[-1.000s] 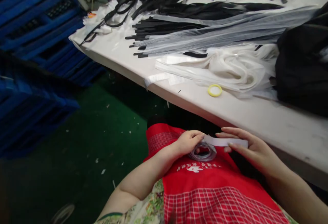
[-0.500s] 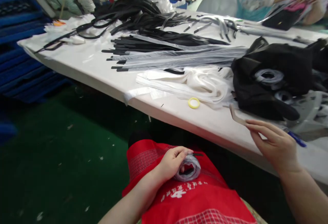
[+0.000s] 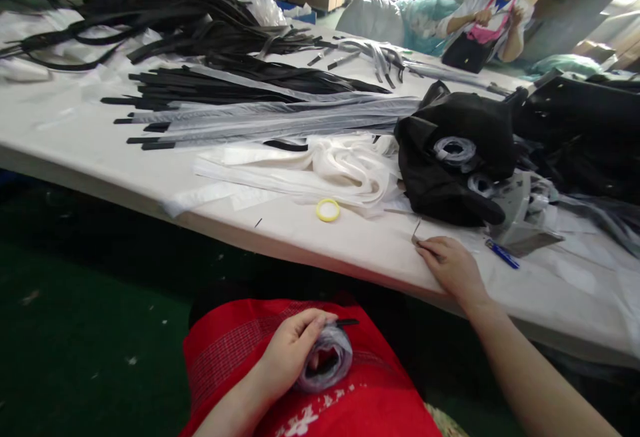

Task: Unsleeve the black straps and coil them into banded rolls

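My left hand (image 3: pixel 290 350) is closed around a coiled strap (image 3: pixel 341 365) in clear grey plastic, held over the red apron (image 3: pixel 385 390). A short black end (image 3: pixel 347 322) sticks out by the thumb. At the table's near edge, my right hand (image 3: pixel 453 270) pinches a small thin bent strip (image 3: pixel 415 233), whose material I cannot make out. Beyond it lies a black fabric bag (image 3: pixel 425 180) with two plastic-wrapped coils (image 3: pixel 455 149) on it. A blue pen-like tool (image 3: pixel 502 254) rests to the right of this hand. Left of it lies a yellow ring (image 3: pixel 328 219).
Black straps (image 3: pixel 170 87), some in clear sleeves (image 3: pixel 280 117), stretch across the white table (image 3: pixel 125 177). A folded white band (image 3: pixel 345 177) lies before them. More black material (image 3: pixel 580 130) is piled at right. Across the table, a person (image 3: pixel 463 17) handles a black and pink bag (image 3: pixel 467 50).
The view has swung to the right. My right hand has come down to the table's edge, the strip still pinched in its fingers. My left hand keeps its hold on the coil.
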The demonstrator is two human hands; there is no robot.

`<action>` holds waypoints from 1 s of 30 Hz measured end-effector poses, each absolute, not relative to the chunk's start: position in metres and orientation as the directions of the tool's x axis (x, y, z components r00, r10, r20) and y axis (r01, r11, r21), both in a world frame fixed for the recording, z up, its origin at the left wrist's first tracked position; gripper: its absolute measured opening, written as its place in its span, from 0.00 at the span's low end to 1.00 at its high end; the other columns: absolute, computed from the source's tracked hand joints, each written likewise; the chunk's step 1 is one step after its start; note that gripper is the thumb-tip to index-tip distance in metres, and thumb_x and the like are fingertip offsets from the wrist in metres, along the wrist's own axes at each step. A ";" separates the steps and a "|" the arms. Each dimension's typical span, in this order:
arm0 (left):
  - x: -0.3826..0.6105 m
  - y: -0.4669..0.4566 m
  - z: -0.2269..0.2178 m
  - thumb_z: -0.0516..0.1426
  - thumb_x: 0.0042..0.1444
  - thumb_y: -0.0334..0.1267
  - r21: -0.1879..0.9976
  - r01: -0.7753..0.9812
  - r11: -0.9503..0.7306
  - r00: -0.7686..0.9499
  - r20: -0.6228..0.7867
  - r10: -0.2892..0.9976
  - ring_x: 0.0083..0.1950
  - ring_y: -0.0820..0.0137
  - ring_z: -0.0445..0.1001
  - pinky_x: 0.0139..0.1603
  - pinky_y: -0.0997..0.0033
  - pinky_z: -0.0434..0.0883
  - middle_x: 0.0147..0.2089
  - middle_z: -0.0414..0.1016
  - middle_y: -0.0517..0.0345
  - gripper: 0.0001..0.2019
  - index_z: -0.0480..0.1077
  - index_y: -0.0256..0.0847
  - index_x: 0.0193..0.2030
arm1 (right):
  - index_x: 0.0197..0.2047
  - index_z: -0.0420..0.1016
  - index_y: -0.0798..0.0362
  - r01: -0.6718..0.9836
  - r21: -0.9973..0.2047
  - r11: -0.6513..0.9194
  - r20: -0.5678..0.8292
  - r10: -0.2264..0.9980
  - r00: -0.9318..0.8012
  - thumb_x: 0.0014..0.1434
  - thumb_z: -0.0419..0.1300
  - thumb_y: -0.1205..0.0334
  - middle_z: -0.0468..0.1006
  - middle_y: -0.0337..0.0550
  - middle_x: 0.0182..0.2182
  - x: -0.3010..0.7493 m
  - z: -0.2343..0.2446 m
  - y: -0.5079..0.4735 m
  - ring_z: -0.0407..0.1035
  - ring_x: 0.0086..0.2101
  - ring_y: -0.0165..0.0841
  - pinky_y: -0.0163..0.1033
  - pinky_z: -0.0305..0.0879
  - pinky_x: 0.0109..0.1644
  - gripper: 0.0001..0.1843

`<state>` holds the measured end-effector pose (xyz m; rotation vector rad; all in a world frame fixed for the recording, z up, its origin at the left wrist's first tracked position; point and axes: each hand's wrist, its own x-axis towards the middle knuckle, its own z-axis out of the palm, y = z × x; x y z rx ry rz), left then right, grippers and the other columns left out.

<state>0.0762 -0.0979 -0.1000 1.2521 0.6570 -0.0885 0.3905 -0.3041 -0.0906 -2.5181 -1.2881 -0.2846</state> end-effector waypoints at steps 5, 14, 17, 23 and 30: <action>0.080 -0.098 -0.102 0.56 0.53 0.66 0.851 0.426 0.307 0.806 -0.511 0.300 0.20 0.77 0.63 0.21 0.77 0.59 0.26 0.71 0.59 0.32 0.75 0.35 0.44 | 0.38 0.81 0.50 0.812 -0.192 -0.551 0.328 0.744 0.582 0.66 0.54 0.54 0.81 0.46 0.37 0.394 -0.094 -0.302 0.74 0.39 0.41 0.46 0.71 0.46 0.16; 0.089 -0.102 -0.099 0.56 0.52 0.66 0.846 0.455 0.278 0.800 -0.526 0.289 0.21 0.77 0.63 0.21 0.78 0.59 0.28 0.72 0.58 0.32 0.76 0.35 0.43 | 0.37 0.82 0.47 0.803 -0.175 -0.570 0.222 0.771 0.596 0.64 0.56 0.56 0.80 0.41 0.37 0.402 -0.085 -0.301 0.75 0.37 0.38 0.42 0.69 0.40 0.13; 0.088 -0.102 -0.100 0.56 0.53 0.66 0.847 0.457 0.272 0.803 -0.524 0.283 0.21 0.77 0.63 0.21 0.78 0.59 0.28 0.72 0.58 0.31 0.76 0.36 0.43 | 0.37 0.82 0.46 0.787 -0.188 -0.588 0.205 0.760 0.617 0.64 0.56 0.56 0.81 0.39 0.37 0.402 -0.085 -0.301 0.75 0.37 0.36 0.41 0.69 0.39 0.13; 0.085 -0.102 -0.106 0.54 0.56 0.64 0.858 0.450 0.248 0.816 -0.508 0.275 0.22 0.77 0.64 0.22 0.78 0.61 0.29 0.73 0.58 0.29 0.76 0.36 0.44 | 0.34 0.83 0.45 0.768 -0.164 -0.619 0.206 0.740 0.640 0.64 0.57 0.53 0.81 0.39 0.37 0.398 -0.080 -0.297 0.75 0.36 0.37 0.40 0.67 0.34 0.13; 0.086 -0.101 -0.102 0.54 0.56 0.64 0.865 0.446 0.229 0.822 -0.497 0.277 0.23 0.76 0.64 0.23 0.78 0.62 0.29 0.72 0.58 0.29 0.75 0.36 0.42 | 0.35 0.83 0.45 0.744 -0.133 -0.655 0.130 0.733 0.668 0.64 0.56 0.55 0.81 0.38 0.37 0.399 -0.074 -0.292 0.74 0.34 0.33 0.38 0.62 0.32 0.14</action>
